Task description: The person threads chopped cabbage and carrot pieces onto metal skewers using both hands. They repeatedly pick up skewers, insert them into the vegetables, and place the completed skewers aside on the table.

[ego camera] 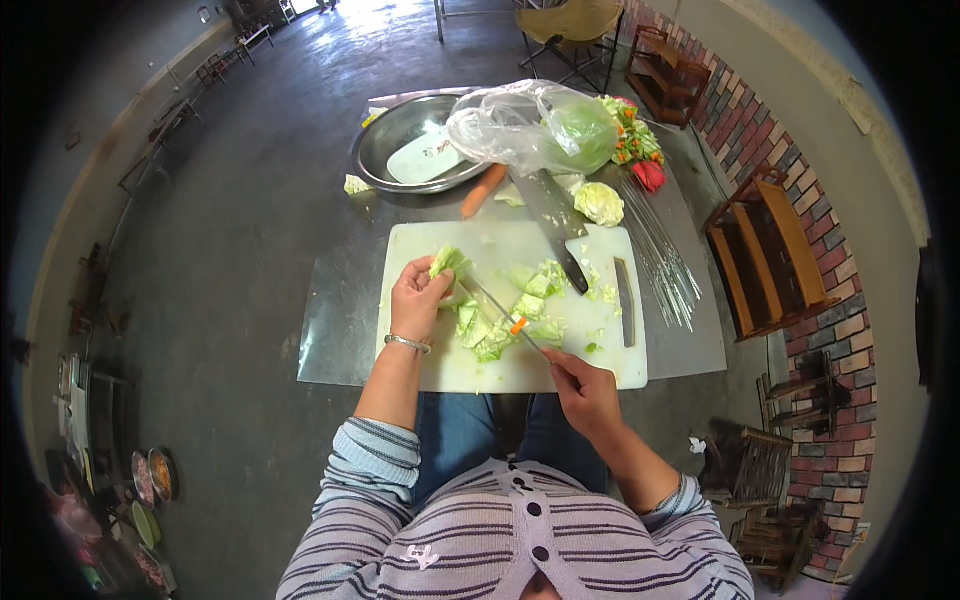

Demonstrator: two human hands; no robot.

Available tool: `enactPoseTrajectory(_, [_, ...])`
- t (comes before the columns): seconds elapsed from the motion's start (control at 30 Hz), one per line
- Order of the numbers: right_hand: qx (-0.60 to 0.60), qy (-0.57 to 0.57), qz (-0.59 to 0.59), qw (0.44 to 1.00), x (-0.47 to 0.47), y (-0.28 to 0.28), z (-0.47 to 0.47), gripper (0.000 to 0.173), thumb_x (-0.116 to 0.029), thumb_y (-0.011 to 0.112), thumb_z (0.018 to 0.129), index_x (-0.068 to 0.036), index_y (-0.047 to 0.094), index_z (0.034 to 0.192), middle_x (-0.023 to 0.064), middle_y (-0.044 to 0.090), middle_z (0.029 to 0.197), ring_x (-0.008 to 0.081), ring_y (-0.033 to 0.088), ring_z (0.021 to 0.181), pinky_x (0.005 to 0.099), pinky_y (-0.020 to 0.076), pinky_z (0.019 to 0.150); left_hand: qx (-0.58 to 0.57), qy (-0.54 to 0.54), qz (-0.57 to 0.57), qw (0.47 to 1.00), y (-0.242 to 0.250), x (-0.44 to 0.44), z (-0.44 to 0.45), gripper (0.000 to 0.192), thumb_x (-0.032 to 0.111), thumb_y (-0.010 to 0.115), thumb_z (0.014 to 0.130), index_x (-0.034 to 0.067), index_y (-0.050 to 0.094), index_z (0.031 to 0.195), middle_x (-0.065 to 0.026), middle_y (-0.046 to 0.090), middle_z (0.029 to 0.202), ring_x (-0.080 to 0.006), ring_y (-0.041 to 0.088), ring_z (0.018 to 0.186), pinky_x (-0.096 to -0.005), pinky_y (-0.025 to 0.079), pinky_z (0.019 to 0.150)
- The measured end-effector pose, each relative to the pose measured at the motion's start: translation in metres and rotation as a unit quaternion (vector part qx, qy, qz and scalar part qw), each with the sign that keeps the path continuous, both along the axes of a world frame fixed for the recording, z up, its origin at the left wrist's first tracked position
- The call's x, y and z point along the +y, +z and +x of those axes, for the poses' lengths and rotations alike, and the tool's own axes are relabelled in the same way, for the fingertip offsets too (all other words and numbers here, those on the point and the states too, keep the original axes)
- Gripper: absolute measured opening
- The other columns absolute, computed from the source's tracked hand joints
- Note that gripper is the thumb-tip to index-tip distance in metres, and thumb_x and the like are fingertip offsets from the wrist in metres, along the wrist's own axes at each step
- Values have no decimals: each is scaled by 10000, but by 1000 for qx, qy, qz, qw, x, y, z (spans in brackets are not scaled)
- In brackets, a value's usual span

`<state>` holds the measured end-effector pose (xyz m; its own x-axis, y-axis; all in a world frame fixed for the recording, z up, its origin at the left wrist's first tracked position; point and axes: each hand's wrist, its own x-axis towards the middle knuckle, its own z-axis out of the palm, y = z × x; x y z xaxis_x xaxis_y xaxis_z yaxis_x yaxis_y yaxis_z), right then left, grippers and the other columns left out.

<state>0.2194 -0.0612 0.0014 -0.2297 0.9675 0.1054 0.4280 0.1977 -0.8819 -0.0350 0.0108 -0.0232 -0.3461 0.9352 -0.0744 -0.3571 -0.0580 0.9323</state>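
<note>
My left hand point(421, 294) pinches a piece of cabbage leaf point(449, 260) over the left side of the white cutting board point(420, 367). In my right hand point(586, 391) is the near end of a thin metal skewer point(491, 298), slanting up and left to the cabbage piece. An orange carrot piece point(518, 325) sits partway along it. Whether the tip has gone through the leaf is hard to tell. Below the skewer lie loose cut cabbage leaves point(480, 334). A cleaver point(553, 214) with a black handle rests across the board's far edge.
Beyond the board are a steel basin point(365, 161) holding a white tray point(424, 157), a whole carrot point(484, 191), a cut cabbage chunk point(599, 204) and a bagged cabbage point(577, 135). Bare skewers point(664, 255) lie right, below filled vegetable skewers point(636, 139). Wooden shelves point(772, 259) stand by the wall.
</note>
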Motion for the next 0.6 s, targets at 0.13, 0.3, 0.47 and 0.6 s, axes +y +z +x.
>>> enactPoseTrajectory(0.13, [-25, 12, 4, 1000, -1, 6, -2, 210, -99, 592, 861, -102, 668, 1056, 156, 602, 670, 239, 568, 529, 300, 444, 523, 39, 22, 16, 999, 11, -4, 5, 271, -31, 655, 785, 16, 522, 1016, -58, 629, 922, -76, 585, 761, -195, 479, 660])
enactPoseTrajectory(0.3, [-35, 2, 19, 999, -2, 9, 0, 200, -106, 598, 860, -104, 671, 1046, 147, 593, 642, 237, 553, 503, 309, 437, 505, 157, 38, 70, 984, 9, -3, 6, 325, -55, 647, 770, 10, 500, 1053, -67, 599, 945, -90, 587, 835, -209, 499, 704])
enactPoseTrajectory(0.47, [-17, -10, 19, 1000, -4, 9, -1, 199, -116, 597, 864, -108, 670, 1049, 147, 596, 647, 243, 553, 504, 310, 439, 505, 162, 69, 62, 982, 19, -4, 17, 364, -76, 638, 759, -2, 499, 1087, -82, 587, 1002, -125, 590, 922, -233, 508, 791])
enactPoseTrajectory(0.6, [-25, -11, 19, 999, -5, 8, -1, 200, -122, 591, 868, -108, 668, 1053, 147, 601, 654, 246, 562, 512, 312, 444, 511, 155, 75, 57, 983, 16, -3, 18, 323, -89, 627, 756, -9, 526, 1053, -79, 583, 1024, -134, 584, 957, -256, 505, 834])
